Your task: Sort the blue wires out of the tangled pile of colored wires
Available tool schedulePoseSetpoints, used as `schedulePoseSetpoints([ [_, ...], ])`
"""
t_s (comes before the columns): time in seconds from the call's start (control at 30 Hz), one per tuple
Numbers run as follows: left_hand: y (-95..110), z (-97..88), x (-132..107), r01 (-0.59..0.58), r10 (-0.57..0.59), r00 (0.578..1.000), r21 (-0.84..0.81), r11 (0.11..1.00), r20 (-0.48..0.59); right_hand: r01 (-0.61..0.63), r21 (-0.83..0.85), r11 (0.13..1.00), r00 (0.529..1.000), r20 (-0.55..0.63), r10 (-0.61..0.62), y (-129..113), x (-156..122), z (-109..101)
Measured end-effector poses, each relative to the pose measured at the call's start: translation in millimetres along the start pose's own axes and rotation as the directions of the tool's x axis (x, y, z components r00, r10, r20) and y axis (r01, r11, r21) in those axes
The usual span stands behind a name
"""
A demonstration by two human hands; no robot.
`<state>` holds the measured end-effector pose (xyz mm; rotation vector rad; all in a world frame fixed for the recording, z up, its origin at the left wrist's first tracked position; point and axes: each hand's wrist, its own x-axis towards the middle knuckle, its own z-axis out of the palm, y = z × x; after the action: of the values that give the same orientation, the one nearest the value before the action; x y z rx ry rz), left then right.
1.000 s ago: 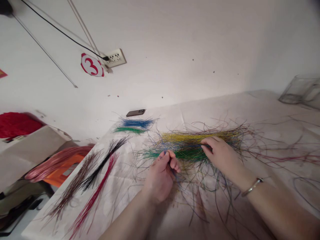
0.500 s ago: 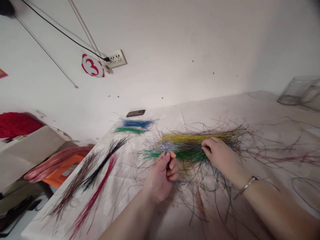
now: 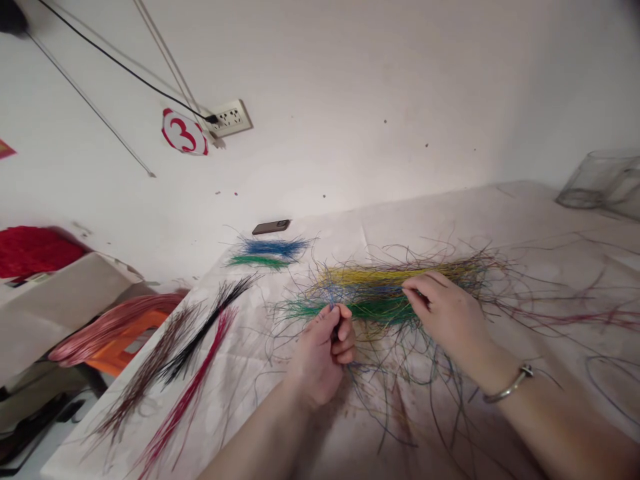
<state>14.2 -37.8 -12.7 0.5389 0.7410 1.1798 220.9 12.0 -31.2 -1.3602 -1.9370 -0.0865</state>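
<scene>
A loose tangle of thin wires lies across the covered table, with yellow wires at the back, blue wires in the middle and green wires in front. At the near left edge of this pile, my left hand is closed around several blue wires, whose ends stick out above the thumb and below the fist. My right hand reaches over the pile's right part. Its thumb and forefinger are pinched together at the blue wires; what lies between the fingertips is too small to make out.
Left on the table lie brown wires, black wires and red wires. Farther back are small blue and green bundles and a phone. A glass container stands far right; an orange stool carries copper-coloured wire.
My right wrist has turned and shifted slightly right, the bracelet moving with it, while the pinched fingertips stay over the blue wires. My left hand keeps its grip nearly in place.
</scene>
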Motion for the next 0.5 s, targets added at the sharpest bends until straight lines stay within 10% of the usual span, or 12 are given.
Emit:
schedulePoseSetpoints([
  [0.5, -0.1, -2.1, -0.7, 0.008, -0.007, 1.000, -0.019, 1.000, 0.014, -0.171, -0.058, 0.984, 0.983, 0.059, 0.174, -6.3, 0.5, -5.1],
])
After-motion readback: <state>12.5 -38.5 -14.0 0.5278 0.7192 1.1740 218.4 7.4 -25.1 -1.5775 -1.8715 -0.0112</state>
